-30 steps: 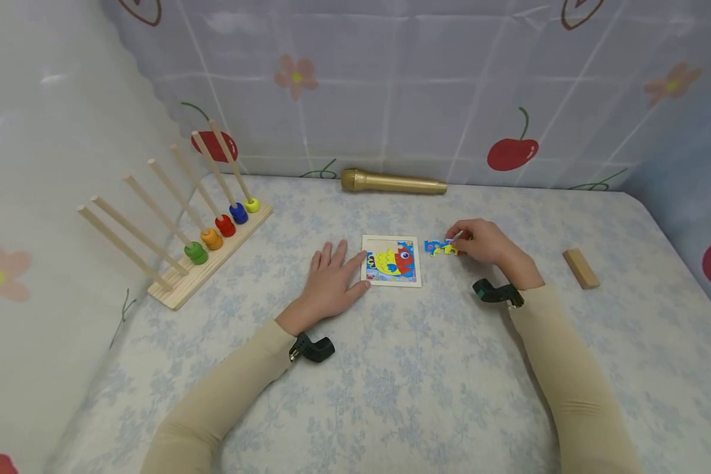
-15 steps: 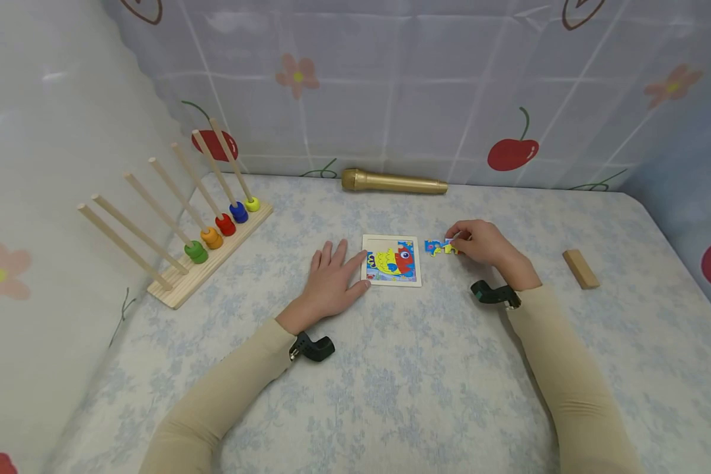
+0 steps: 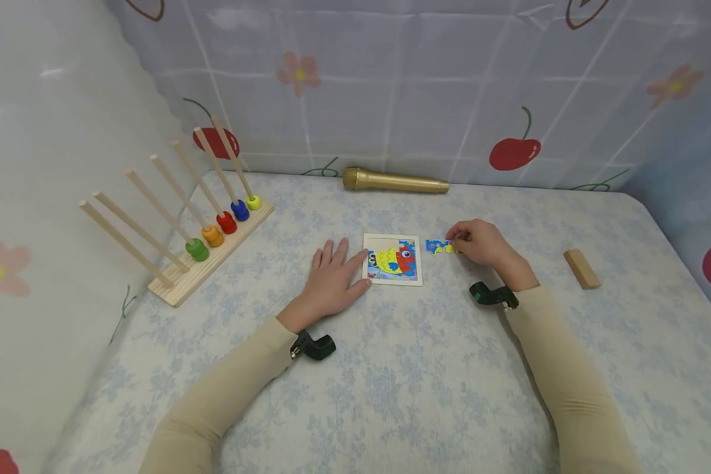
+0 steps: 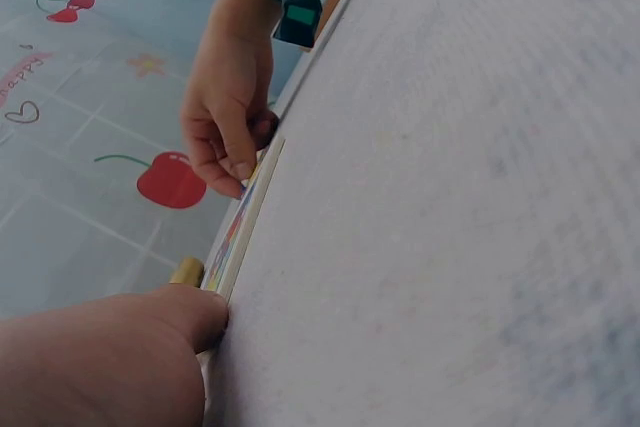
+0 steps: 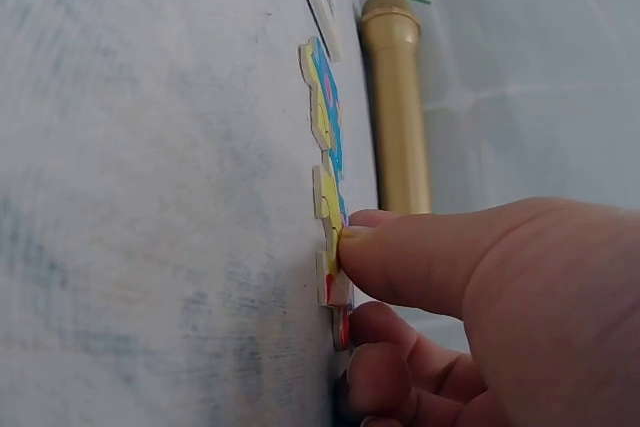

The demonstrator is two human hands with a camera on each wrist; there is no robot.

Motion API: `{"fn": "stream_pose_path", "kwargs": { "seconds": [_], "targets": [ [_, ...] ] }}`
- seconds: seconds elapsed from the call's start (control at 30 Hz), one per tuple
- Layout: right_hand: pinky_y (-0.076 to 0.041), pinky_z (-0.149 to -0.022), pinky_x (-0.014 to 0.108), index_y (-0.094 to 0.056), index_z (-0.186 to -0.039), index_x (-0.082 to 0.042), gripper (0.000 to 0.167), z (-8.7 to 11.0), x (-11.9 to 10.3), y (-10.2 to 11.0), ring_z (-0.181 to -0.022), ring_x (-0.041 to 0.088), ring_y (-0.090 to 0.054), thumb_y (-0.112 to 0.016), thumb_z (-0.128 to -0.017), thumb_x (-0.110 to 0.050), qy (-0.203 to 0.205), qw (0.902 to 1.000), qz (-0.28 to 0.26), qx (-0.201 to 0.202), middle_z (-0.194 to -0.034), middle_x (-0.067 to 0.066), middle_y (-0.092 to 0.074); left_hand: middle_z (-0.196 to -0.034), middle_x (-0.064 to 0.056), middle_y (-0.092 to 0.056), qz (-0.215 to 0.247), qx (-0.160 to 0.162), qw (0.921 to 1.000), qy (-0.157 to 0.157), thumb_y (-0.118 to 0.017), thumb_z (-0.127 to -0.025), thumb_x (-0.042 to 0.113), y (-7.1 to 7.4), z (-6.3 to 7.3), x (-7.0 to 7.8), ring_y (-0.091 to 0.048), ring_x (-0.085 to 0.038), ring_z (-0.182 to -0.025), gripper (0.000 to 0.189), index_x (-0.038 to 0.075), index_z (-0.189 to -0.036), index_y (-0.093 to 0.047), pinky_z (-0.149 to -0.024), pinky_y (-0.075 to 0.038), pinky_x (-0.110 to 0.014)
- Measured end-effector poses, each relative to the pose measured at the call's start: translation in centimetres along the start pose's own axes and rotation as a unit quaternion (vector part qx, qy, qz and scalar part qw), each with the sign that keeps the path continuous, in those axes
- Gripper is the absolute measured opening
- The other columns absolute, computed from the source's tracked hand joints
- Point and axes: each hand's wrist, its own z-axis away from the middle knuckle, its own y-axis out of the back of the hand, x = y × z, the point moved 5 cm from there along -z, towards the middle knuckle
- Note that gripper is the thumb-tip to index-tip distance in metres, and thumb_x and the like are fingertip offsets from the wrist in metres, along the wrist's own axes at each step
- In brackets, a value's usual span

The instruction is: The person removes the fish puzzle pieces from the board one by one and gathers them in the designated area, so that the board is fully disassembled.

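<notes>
Standing at the counter (image 3: 391,382), I observe the left hand (image 3: 330,286) just left of centre: grip spread flat, thumb and index finger touching the left edge of the puzzle tray (image 3: 394,284). The right hand (image 3: 482,245), right of centre, has its grip pinching the right end of a row of puzzle pieces (image 3: 437,247), which lies just beside the tray's right edge. Gold microphone (image 3: 397,181): upper centre. Pegged bead rack (image 3: 215,259): left of the frame. Wooden block (image 3: 582,268): right of the frame, apart from the right hand
</notes>
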Motion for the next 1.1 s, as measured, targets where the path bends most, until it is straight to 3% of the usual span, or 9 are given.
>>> {"fn": "stream_pose_path", "kwargs": {
  "seconds": [0.6,1.1],
  "targets": [
    [-0.048,-0.083,0.044,-0.071,-0.113,-0.001,0.019,0.15,-0.12,-0.12,-0.091,0.031,-0.059,-0.06,-0.101,-0.012,-0.013,0.9999,0.0,0.003,-0.103,0.021,-0.067,-0.17,-0.024,-0.015,0.002,-0.001,1.0,0.004,-0.054,-0.102,0.044,-0.1,-0.05,-0.11,-0.001,-0.048,-0.158,0.063,0.02,-0.159,-0.039,-0.125,-0.006,-0.065],
    [-0.048,-0.082,0.042,-0.071,-0.112,-0.002,0.019,0.24,-0.07,-0.03,-0.091,0.031,-0.059,-0.06,-0.101,-0.012,-0.019,0.9998,-0.01,0.005,-0.105,0.02,-0.066,-0.17,-0.024,-0.016,-0.001,0.004,1.0,0.004,-0.053,-0.102,0.044,-0.1,-0.15,-0.13,-0.002,-0.049,-0.158,0.063,0.02,-0.158,-0.04,-0.124,-0.007,-0.065]
  ]
}}
